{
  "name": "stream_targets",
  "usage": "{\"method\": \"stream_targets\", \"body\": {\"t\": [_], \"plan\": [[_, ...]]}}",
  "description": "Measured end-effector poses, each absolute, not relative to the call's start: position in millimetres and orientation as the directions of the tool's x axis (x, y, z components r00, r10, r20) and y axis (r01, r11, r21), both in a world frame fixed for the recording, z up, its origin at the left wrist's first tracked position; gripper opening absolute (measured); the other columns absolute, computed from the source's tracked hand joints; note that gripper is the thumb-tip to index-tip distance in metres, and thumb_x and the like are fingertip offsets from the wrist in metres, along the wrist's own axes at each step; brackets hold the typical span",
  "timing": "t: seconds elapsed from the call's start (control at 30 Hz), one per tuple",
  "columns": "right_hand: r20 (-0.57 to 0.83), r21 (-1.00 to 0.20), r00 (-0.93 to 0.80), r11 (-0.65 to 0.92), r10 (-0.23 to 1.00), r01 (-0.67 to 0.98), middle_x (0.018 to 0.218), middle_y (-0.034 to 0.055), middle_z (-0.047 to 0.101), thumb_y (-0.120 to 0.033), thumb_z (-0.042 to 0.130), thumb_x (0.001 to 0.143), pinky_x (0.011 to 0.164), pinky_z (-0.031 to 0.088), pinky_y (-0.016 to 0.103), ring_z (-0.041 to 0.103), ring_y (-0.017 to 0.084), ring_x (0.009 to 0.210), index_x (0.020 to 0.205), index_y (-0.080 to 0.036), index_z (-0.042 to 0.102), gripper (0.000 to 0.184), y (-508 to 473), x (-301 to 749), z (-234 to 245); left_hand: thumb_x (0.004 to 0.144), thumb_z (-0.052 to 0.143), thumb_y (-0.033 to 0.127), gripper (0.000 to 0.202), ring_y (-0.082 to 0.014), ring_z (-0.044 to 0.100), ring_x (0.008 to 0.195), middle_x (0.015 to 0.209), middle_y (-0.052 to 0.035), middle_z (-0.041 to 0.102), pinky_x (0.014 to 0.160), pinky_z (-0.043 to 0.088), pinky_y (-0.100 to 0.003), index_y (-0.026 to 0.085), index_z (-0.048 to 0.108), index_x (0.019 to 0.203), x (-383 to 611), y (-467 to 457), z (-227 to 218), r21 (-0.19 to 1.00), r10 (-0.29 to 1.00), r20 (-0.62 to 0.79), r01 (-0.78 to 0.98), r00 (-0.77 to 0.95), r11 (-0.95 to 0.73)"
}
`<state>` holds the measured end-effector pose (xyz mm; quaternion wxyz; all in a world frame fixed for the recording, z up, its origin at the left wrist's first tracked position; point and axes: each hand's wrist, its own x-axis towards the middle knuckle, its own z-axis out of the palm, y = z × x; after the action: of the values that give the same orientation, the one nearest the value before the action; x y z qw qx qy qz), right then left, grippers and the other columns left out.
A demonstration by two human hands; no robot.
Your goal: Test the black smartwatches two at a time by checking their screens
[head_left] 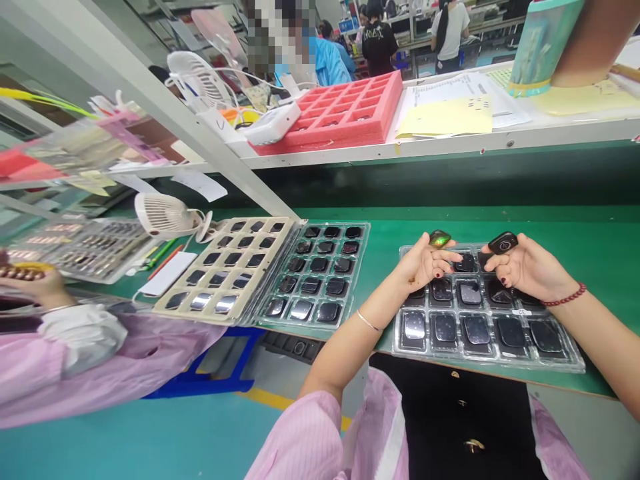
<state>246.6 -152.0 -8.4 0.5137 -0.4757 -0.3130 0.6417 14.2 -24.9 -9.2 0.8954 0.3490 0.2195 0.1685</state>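
Pinched in the fingers of my left hand [424,264] is a dark strapless smartwatch body [440,239] with a green glow on its surface. My right hand [539,270] grips a second black smartwatch body [503,243], whose round sensor back shows. Both are raised over the far part of a clear plastic tray [487,361], where several dark watch bodies lie in square pockets. My hands partly cover the tray's back rows. A small white label [522,313] sits on the tray.
Left of my arm lies another clear tray [367,241] of watches, beside a stack of beige trays [240,227]. A small white fan [167,217] stands behind these. A shelf overhead carries a red foam tray [390,100]. A co-worker's hand [43,287] is at far left.
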Motion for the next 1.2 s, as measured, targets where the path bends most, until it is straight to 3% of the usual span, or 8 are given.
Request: {"method": "stream_targets", "body": {"t": [0.1,0.2,0.27,0.37,0.5,0.63,0.87,1.2], "plan": [[-0.292,-0.894,-0.032,-0.284,0.956,-0.347,0.089,0.0123,0.079,-0.069,0.04,0.094,0.046,0.055,0.032,0.065,0.02,0.054,0.104,-0.021,0.072,0.058,-150.9,249.9,-8.6,0.101,0.032,0.062,0.067,-0.0121,0.066,0.054,0.084,-0.0148,0.077,0.043,0.039,-0.019,0.006,0.067,0.114,15.4,-20.7,-12.7,0.669,0.456,-0.305,-0.153,0.836,0.728],[-0.267,-0.915,-0.036,-0.265,0.963,-0.303,0.1,0.0126,0.079,-0.069,0.048,0.09,0.048,0.056,0.033,0.067,0.021,0.057,0.108,-0.024,0.07,0.053,-152.2,249.0,-8.0,0.096,0.049,0.061,0.058,-0.0115,0.068,0.06,0.092,-0.0151,0.078,0.046,0.043,-0.018,0.009,0.066,0.116,16.5,-21.5,-18.3,0.726,0.49,-0.277,-0.153,0.827,0.67],[-0.232,-0.944,-0.01,-0.228,0.973,-0.241,0.11,0.0115,0.077,-0.06,0.065,0.085,0.051,0.058,0.033,0.069,0.02,0.062,0.115,-0.027,0.066,0.045,-153.6,245.7,-7.3,0.087,0.069,0.05,0.054,-0.013,0.071,0.071,0.105,-0.0153,0.076,0.053,0.047,-0.018,0.012,0.061,0.125,17.6,-25.6,-22.0,0.807,0.527,-0.211,-0.157,0.823,0.569],[-0.161,-0.979,0.03,-0.156,0.986,-0.132,0.118,0.0091,0.073,-0.04,0.082,0.075,0.06,0.061,0.033,0.072,0.019,0.072,0.124,-0.028,0.06,0.054,-155.4,237.6,-8.1,0.071,0.085,0.031,0.077,-0.0179,0.074,0.086,0.119,-0.0148,0.072,0.063,0.053,-0.021,0.018,0.049,0.138,19.7,-35.1,-25.9,0.919,0.564,-0.098,-0.143,0.82,0.367],[-0.06,-0.997,0.035,-0.062,0.998,0.037,0.118,0.0085,0.071,-0.032,0.081,0.078,0.068,0.062,0.034,0.072,0.02,0.082,0.128,-0.027,0.059,0.055,-156.8,227.6,-13.0,0.074,0.077,0.02,0.07,-0.0216,0.073,0.101,0.126,-0.0133,0.066,0.076,0.057,-0.027,0.023,0.049,0.138,21.0,-46.2,-26.0,0.984,0.567,-0.009,-0.093,0.823,0.152],[0.023,-0.982,0.08,0.007,0.997,0.188,0.101,0.0066,0.073,-0.032,0.076,0.08,0.063,0.059,0.034,0.067,0.019,0.072,0.116,-0.024,0.063,0.039,-157.7,222.8,-16.0,0.083,0.065,0.019,0.052,-0.0204,0.074,0.093,0.112,-0.0106,0.07,0.077,0.057,-0.03,0.02,0.054,0.134,20.6,-50.7,-24.0,0.998,0.575,0.02,-0.055,0.818,0.044],[0.056,-0.951,0.073,0.031,0.996,0.309,0.098,0.0074,0.073,-0.037,0.075,0.079,0.066,0.058,0.037,0.068,0.023,0.076,0.108,-0.025,0.065,0.033,-158.1,220.1,-10.9,0.084,0.06,0.017,0.042,-0.0197,0.074,0.088,0.11,-0.011,0.071,0.073,0.057,-0.028,0.017,0.059,0.126,21.4,-51.6,-23.1,1.0,0.597,0.003,-0.012,0.802,0.011],[0.047,-0.945,0.067,0.023,0.997,0.325,0.103,0.0077,0.074,-0.037,0.074,0.082,0.072,0.06,0.04,0.071,0.025,0.083,0.111,-0.025,0.065,0.033,-159.1,222.1,-15.4,0.085,0.062,0.021,0.046,-0.0196,0.075,0.087,0.106,-0.0096,0.072,0.071,0.056,-0.026,0.018,0.058,0.131,20.3,-51.6,-22.1,1.0,0.589,0.015,-0.019,0.808,0.001]]}}
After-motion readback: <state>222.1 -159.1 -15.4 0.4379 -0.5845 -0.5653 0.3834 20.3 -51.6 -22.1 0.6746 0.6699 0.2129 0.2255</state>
